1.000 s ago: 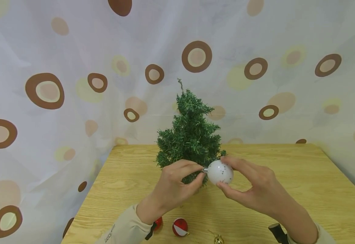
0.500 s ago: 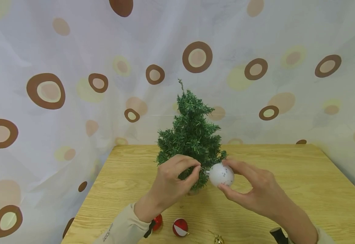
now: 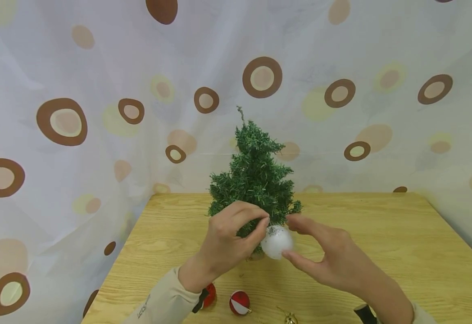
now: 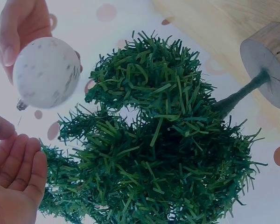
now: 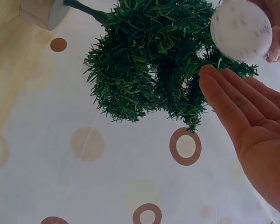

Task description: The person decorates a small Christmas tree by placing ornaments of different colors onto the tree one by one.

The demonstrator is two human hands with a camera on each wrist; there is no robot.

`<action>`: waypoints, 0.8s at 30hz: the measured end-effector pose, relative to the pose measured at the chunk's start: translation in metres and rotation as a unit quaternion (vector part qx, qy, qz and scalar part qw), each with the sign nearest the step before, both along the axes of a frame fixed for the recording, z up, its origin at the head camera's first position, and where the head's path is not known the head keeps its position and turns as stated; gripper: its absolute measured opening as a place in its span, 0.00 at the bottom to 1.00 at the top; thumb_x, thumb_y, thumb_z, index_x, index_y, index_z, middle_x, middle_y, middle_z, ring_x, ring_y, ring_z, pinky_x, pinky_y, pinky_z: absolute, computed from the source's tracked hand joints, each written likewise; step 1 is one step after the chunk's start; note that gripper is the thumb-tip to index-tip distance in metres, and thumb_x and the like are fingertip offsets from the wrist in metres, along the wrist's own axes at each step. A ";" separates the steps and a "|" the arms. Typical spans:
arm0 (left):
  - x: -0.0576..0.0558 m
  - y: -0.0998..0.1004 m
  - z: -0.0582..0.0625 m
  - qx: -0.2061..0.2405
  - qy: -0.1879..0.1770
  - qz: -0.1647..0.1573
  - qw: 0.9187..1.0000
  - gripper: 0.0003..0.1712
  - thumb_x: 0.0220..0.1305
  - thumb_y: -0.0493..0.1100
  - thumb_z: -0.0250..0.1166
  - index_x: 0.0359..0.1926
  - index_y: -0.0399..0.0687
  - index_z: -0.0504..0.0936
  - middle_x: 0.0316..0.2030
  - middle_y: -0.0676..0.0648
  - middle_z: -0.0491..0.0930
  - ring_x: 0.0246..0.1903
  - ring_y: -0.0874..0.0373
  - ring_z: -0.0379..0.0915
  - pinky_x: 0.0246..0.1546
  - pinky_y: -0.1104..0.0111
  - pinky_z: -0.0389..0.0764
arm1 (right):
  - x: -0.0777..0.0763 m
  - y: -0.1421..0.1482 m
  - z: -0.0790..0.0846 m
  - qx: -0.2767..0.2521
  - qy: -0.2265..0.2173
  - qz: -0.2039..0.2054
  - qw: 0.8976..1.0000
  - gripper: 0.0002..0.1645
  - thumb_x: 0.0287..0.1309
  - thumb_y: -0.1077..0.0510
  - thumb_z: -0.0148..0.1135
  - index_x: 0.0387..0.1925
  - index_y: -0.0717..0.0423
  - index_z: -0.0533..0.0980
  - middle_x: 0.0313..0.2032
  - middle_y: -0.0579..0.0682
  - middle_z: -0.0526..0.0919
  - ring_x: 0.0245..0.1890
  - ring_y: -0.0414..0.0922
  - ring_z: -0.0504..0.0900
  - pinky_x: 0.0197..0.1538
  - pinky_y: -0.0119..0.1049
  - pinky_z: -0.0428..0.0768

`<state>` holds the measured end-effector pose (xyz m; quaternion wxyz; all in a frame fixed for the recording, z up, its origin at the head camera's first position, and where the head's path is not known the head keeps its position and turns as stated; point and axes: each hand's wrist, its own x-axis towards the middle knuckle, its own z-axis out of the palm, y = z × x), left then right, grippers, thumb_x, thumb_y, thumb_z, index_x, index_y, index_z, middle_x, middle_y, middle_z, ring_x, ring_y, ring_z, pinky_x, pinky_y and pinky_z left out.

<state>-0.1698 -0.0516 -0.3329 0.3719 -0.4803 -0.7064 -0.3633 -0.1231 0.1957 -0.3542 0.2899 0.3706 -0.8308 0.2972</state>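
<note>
A white Christmas bauble (image 3: 277, 243) with dark speckles hangs just in front of the small green Christmas tree (image 3: 256, 180). Its thin thread (image 4: 20, 120) runs from the silver cap to my left hand (image 3: 233, 243), whose thumb and fingertips pinch it. Around the far side of the bauble, my right hand (image 3: 331, 254) has its thumb and fingers spread apart. In the right wrist view the fingers of that hand lie straight beside the bauble (image 5: 241, 30), not gripping it. Motion blurs the ball slightly.
Nearer me on the wooden table (image 3: 382, 234) lie a red-and-white bauble (image 3: 240, 302), a red bauble (image 3: 209, 295) partly behind the left sleeve, and a gold ornament (image 3: 290, 318). The tree's wooden base (image 4: 270, 63) rests on the table. A patterned curtain (image 3: 301, 40) hangs behind.
The right hand has let go of the bauble, and its fingers are now spread. The bauble has swung left and down beneath the left fingers. The left hand has risen slightly.
</note>
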 end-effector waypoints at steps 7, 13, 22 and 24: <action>0.000 -0.001 0.003 0.003 0.011 0.013 1.000 0.04 0.66 0.33 0.71 0.39 0.44 0.89 0.37 0.49 0.88 0.37 0.59 0.86 0.43 0.73 0.87 | -0.002 -0.010 0.009 -0.006 0.039 -0.009 0.999 0.22 0.73 0.45 0.66 0.61 0.51 0.81 0.50 0.49 0.91 0.46 0.45 0.92 0.50 0.29 0.87; -0.001 -0.002 0.003 0.001 0.003 0.011 1.000 0.03 0.67 0.34 0.70 0.39 0.43 0.89 0.37 0.49 0.88 0.37 0.59 0.86 0.43 0.73 0.87 | -0.008 -0.026 0.018 -0.034 0.094 -0.010 0.995 0.23 0.79 0.43 0.55 0.47 0.54 0.86 0.42 0.48 0.91 0.42 0.46 0.90 0.45 0.37 0.87; -0.004 -0.001 0.005 -0.005 0.007 -0.002 1.000 0.02 0.68 0.35 0.70 0.40 0.43 0.89 0.38 0.48 0.88 0.38 0.59 0.86 0.45 0.74 0.87 | -0.014 -0.044 0.022 -0.065 0.140 0.002 0.988 0.19 0.79 0.48 0.56 0.41 0.56 0.87 0.37 0.49 0.90 0.37 0.45 0.88 0.42 0.38 0.86; -0.005 -0.001 0.006 -0.003 0.008 -0.004 1.000 0.02 0.68 0.35 0.70 0.39 0.42 0.89 0.38 0.48 0.88 0.38 0.58 0.86 0.45 0.74 0.87 | -0.015 -0.046 0.021 -0.065 0.144 -0.006 0.987 0.20 0.79 0.48 0.56 0.39 0.56 0.86 0.36 0.49 0.90 0.36 0.45 0.88 0.40 0.39 0.86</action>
